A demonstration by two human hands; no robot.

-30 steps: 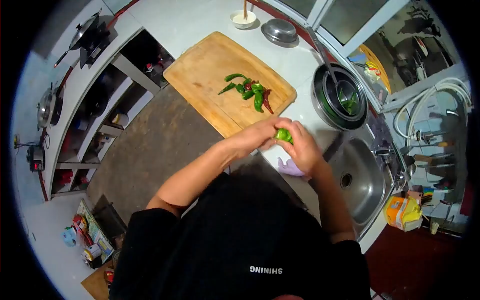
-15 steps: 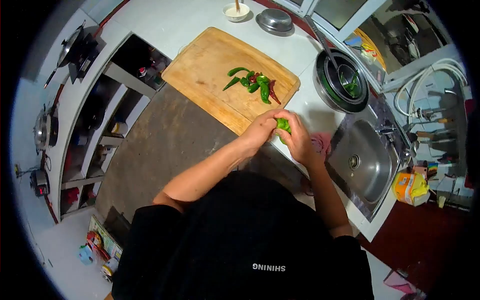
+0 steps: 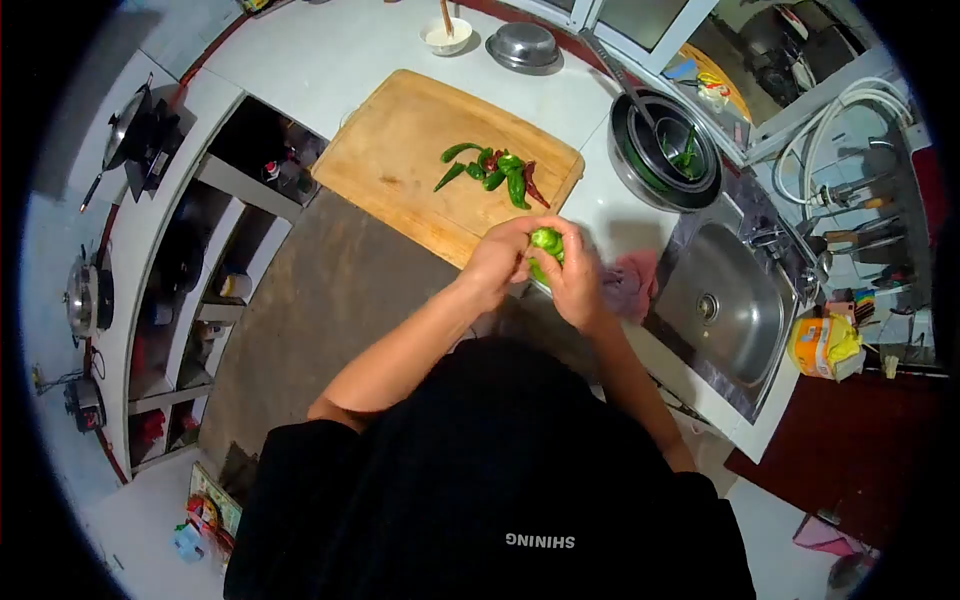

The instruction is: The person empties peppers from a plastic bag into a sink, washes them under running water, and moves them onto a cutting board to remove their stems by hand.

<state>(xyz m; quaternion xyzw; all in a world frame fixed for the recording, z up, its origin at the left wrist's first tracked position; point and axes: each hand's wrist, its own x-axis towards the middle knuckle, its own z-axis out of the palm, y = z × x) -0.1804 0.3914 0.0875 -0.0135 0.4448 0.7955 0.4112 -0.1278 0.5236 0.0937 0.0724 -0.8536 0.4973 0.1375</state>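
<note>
Both my hands are close together in front of my body, at the near edge of the wooden cutting board (image 3: 390, 190). Between them is a light green pepper (image 3: 546, 241), lumpy and partly covered by the fingers. My left hand (image 3: 497, 262) grips it from the left, and my right hand (image 3: 575, 272) wraps round it from the right. Several dark green chilies (image 3: 516, 185) lie in a small heap on the right part of the board, with dried-looking dark red chilies (image 3: 534, 186) among them.
Right of the board stand nested bowls (image 3: 625, 165) with green pieces inside. Nearer are a pink cloth (image 3: 632, 285) and a steel sink (image 3: 735, 290). A white bowl (image 3: 446, 37) and an upturned metal bowl (image 3: 525, 46) sit at the back. Open shelves (image 3: 215, 235) line the left.
My view has shifted, so the board and bowls appear further left. The hands stay on the pepper, and more of it shows between the fingers. The heap of chilies looks unchanged.
</note>
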